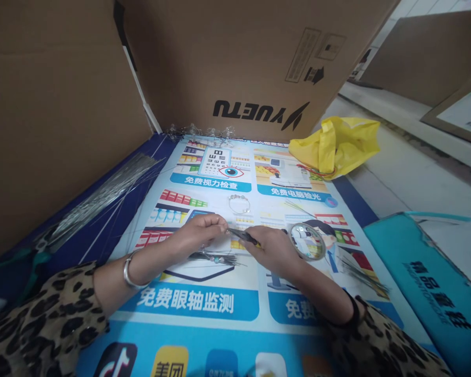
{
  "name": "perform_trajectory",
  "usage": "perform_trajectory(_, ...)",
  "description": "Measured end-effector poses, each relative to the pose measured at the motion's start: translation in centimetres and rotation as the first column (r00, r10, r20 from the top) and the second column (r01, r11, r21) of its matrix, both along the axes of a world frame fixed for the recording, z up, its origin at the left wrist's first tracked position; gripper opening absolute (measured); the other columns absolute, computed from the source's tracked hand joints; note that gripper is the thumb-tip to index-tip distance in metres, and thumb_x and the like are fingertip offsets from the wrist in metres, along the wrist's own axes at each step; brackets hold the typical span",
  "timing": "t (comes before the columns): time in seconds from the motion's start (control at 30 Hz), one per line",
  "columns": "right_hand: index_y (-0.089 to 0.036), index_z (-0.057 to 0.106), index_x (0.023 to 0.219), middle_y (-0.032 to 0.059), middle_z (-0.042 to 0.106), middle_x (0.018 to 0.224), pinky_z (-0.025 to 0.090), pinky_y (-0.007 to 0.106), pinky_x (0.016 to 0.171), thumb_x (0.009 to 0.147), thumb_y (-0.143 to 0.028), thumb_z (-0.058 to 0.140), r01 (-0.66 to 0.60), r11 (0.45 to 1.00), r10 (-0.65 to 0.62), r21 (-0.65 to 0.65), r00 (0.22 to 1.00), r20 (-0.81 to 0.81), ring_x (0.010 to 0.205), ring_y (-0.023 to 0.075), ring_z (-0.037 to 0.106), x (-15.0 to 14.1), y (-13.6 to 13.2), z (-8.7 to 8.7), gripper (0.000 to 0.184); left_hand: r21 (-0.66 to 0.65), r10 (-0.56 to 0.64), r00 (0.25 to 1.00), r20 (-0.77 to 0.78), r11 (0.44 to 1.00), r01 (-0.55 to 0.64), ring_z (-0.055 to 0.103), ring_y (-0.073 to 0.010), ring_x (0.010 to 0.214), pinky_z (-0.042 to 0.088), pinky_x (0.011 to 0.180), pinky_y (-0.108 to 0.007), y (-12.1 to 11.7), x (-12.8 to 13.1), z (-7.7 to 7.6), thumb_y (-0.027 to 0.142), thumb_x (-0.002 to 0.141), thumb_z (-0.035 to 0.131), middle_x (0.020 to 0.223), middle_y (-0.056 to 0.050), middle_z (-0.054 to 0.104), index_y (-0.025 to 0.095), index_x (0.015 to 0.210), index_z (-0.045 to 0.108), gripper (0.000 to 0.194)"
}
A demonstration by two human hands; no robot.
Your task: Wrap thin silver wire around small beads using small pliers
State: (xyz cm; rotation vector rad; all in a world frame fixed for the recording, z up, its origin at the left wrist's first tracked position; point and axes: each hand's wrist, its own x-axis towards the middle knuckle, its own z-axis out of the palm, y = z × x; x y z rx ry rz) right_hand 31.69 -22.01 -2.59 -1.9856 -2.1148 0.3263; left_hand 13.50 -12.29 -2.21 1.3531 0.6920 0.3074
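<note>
My right hand is closed round a pair of pliers with dark jaws and a bit of yellow at the handle. The jaws point left and meet the fingertips of my left hand. Those fingers are pinched on something too small to make out. Just below, a bundle of thin wires with a few beads lies on the printed sheet. Beyond my hands rests a beaded wire ring. Right of my right hand is a round clear dish.
Cardboard panels stand at the back and left. Long thin wires lie on the left, near green-handled scissors. Tangled wire pieces sit at the back. A yellow plastic bag and a teal box are on the right.
</note>
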Motion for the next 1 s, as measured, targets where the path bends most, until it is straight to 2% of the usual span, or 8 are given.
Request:
perform_trajectory(0.17, -0.019, 0.059, 0.081, 0.0025, 0.064, 0.079, 0.035, 0.024, 0.062, 0.087, -0.033, 0.045, -0.009, 1.000, 0.010, 0.016, 0.999, -0.042, 0.074, 0.0148, 0.057, 0.3, 0.2, -0.3, 0.021, -0.094, -0.067, 0.992, 0.102, 0.993, 0.077, 0.025, -0.0053, 0.047, 0.016, 0.045, -0.020, 0.3, -0.3, -0.2, 0.035, 0.080, 0.054, 0.055, 0.007, 0.036, 0.015, 0.073, 0.053, 0.022)
perform_trajectory(0.27, -0.019, 0.060, 0.081, 0.0029, 0.063, 0.079, 0.036, 0.024, 0.063, 0.087, -0.033, 0.046, -0.026, 0.999, 0.027, 0.025, 0.998, -0.052, 0.074, 0.0146, 0.056, 0.4, 0.2, -0.3, 0.021, -0.110, -0.118, 0.987, 0.105, 0.985, 0.130, 0.026, -0.0054, 0.046, 0.017, 0.045, -0.020, 0.4, -0.3, 0.0, 0.033, 0.079, 0.055, 0.053, 0.007, 0.036, 0.014, 0.071, 0.052, 0.020)
perform_trajectory(0.4, -0.018, 0.061, 0.083, 0.0043, 0.062, 0.082, 0.038, 0.024, 0.067, 0.086, -0.032, 0.046, -0.093, 0.995, 0.096, 0.038, 0.991, -0.090, 0.077, 0.0149, 0.055, 0.4, 0.2, -0.4, 0.021, -0.127, -0.206, 0.972, 0.114, 0.967, 0.220, 0.027, -0.0065, 0.046, 0.019, 0.046, -0.021, 0.5, -0.3, 0.0, 0.028, 0.078, 0.054, 0.050, 0.006, 0.038, 0.014, 0.069, 0.052, 0.017)
perform_trajectory(0.6, -0.016, 0.062, 0.089, 0.0062, 0.063, 0.084, 0.040, 0.026, 0.071, 0.086, -0.028, 0.047, -0.213, 0.972, 0.223, 0.097, 0.970, -0.099, 0.081, 0.0166, 0.055, 0.6, 0.1, -0.8, 0.019, -0.184, -0.290, 0.936, 0.198, 0.927, 0.326, 0.026, -0.0073, 0.046, 0.017, 0.046, -0.022, 1.3, -0.6, -0.9, 0.025, 0.077, 0.053, 0.049, 0.006, 0.035, 0.014, 0.069, 0.052, 0.014)
perform_trajectory(0.8, -0.016, 0.063, 0.097, 0.0072, 0.063, 0.083, 0.040, 0.028, 0.075, 0.081, -0.019, 0.048, -0.273, 0.953, 0.272, 0.127, 0.962, 0.027, 0.083, 0.0182, 0.053, 0.5, 0.0, -0.5, 0.021, -0.219, -0.380, 0.916, 0.129, 0.890, 0.400, 0.025, -0.0065, 0.045, 0.015, 0.045, -0.022, 1.5, -0.7, -0.2, 0.027, 0.076, 0.054, 0.050, 0.005, 0.038, 0.013, 0.072, 0.054, 0.015)
perform_trajectory(1.0, -0.017, 0.064, 0.093, 0.0058, 0.061, 0.077, 0.038, 0.027, 0.070, 0.085, -0.021, 0.044, -0.319, 0.942, 0.302, 0.110, 0.943, 0.141, 0.077, 0.0168, 0.052, 0.2, -0.2, 0.0, 0.022, -0.218, -0.433, 0.897, 0.086, 0.870, 0.441, 0.022, -0.0063, 0.044, 0.012, 0.045, -0.024, 1.3, -0.7, 0.5, 0.027, 0.074, 0.054, 0.048, 0.006, 0.034, 0.012, 0.067, 0.054, 0.016)
